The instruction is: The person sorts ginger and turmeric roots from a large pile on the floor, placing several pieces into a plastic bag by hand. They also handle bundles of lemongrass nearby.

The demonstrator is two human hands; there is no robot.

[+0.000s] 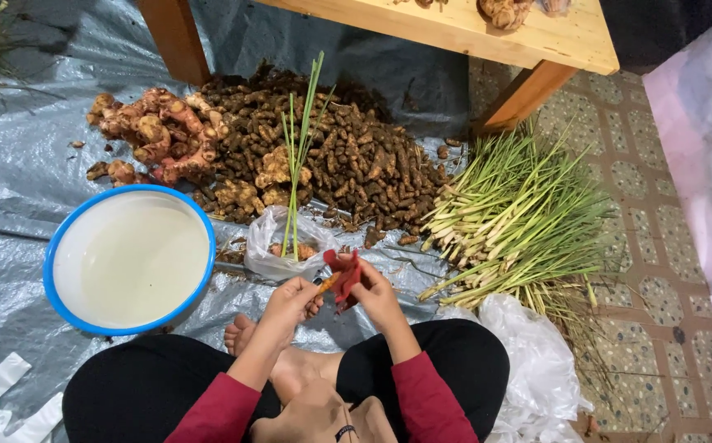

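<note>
Grey plastic tarp covers most of the floor, w/ patterned tiles showing at the right. Seen from above: 1 person sits cross-legged, dark trousers, red sleeves, bare foot tucked between the knees.

Both hands meet just above the lap. Left hand has its fingers closed around a small orange-yellow root piece, tip poking toward the right. Right hand grips a red tool, prob. a peeler or small knife; blade itself too small to tell. Tool and root touch, or nearly.

Just beyond the hands: a clear plastic bag holding 3 or so lemongrass stalks standing upright w/ a few roots at the bottom. Left of it, a blue-rimmed white basin of water. Further back, a big heap of dark soil-covered turmeric, w/ paler pinkish galangal at its left. Right side: a fanned bundle of lemongrass, and an empty white bag by the right knee. Wooden bench edge at the top.

To do this step well, I'd judge: keep the root pinched firm near its back end, fingertips clear of the blade path, take short shallow strokes, and turn the piece a little after each 1 so only skin comes off.
</note>
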